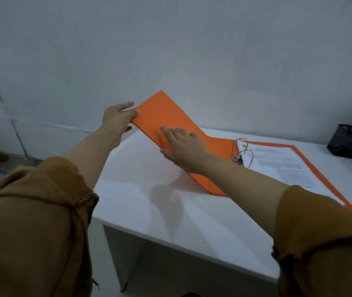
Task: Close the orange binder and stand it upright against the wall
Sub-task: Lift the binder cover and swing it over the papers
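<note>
While the orange binder [192, 151] lies open on the white table [149, 211], its front cover [160, 116] is lifted up at a slant. On the left, the left hand [117, 118] pinches the far corner of that cover, thumb on top and fingers under it, so the cover can be swung over. Next to it, the right hand [181, 146] lies flat and open on the cover, fingers spread. I think it helps push and steer the cover so it does not flop. Further right, the metal rings [242, 153] stand up shut, and they hold the stack of papers [282, 163] in place on the back cover. Far right sits a black mesh cup [350, 142]. The wall [170, 50] is just behind the table, so the binder is close to where it must stand.
</note>
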Tool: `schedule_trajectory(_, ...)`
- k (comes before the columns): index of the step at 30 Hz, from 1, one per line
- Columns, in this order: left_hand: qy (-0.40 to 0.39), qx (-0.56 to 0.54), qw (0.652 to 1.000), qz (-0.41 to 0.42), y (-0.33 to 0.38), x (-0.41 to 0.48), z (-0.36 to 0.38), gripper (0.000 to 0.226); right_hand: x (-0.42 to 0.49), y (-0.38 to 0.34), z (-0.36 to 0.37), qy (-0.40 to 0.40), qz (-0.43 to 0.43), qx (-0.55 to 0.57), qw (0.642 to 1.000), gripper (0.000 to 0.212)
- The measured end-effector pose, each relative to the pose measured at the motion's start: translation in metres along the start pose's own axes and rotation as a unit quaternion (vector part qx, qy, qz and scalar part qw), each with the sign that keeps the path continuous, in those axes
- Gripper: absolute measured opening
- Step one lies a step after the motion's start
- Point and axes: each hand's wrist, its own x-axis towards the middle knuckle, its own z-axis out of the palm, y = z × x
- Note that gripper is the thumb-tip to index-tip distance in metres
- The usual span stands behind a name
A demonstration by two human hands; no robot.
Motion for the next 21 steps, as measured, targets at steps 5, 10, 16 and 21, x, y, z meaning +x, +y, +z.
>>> schedule_trajectory(5, -0.074, -0.088, 0.993, 0.008, 0.030, -0.022, 0.043, 0.032, -0.023, 0.028, -0.029, 0.087, 0.033, -0.002, 0.996, 0.077)
schedule_trajectory(10, -0.167, -0.107, 0.980, 0.005, 0.034, -0.044, 0.082, 0.049, -0.043, 0.058, -0.046, 0.154, 0.039, -0.042, 0.986, 0.091)
schedule_trajectory(16, -0.238, 0.002, 0.971, 0.019, 0.016, -0.074, 0.121, 0.049, -0.066, 0.096, -0.052, 0.257, 0.064, -0.150, 0.953, 0.104)
schedule_trajectory(21, -0.332, 0.058, 0.941, 0.020, -0.009, -0.084, 0.142, 0.060, -0.087, 0.118, -0.059, 0.232, 0.032, -0.286, 0.929, 0.089)
